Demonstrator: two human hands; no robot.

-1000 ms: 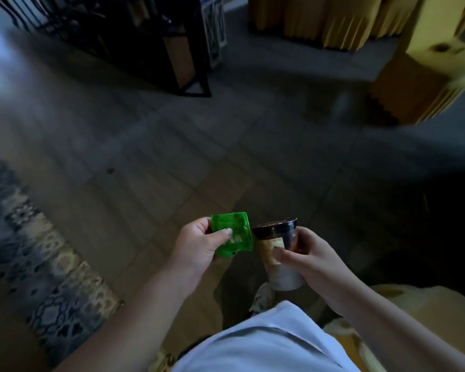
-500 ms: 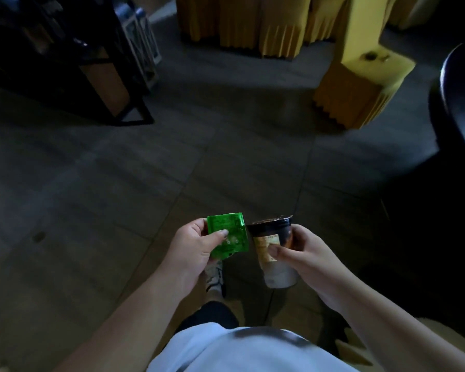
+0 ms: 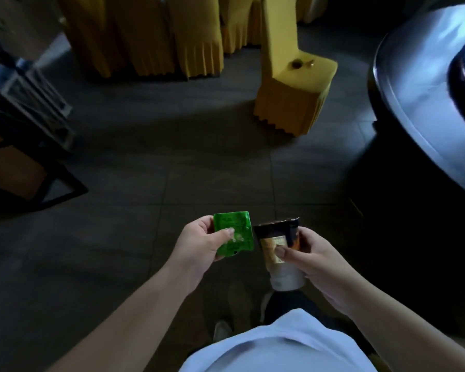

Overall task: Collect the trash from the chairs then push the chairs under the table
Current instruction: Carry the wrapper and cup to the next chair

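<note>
Fingers of the left hand (image 3: 199,242) pinch a light, crinkly green packet (image 3: 234,233); right hand (image 3: 314,260) wraps the cup (image 3: 279,248) mid-body beside it, likely light and crushable.

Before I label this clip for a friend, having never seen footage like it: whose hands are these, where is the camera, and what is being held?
There is no machine here. A person wears a wide-angle camera on the head, looking forward and down, so you see their own arms reaching out from the bottom edge. The left hand pinches a small green packet. The right hand grips a lidded cup with a dark lid and a printed label. Both look like collected trash. Ahead on the dim tiled floor stands a yellow-covered chair, pulled out, with some small dark bits on its seat; they are too small to identify. At the right edge is a round dark table. More yellow chairs stand at the back.
</note>
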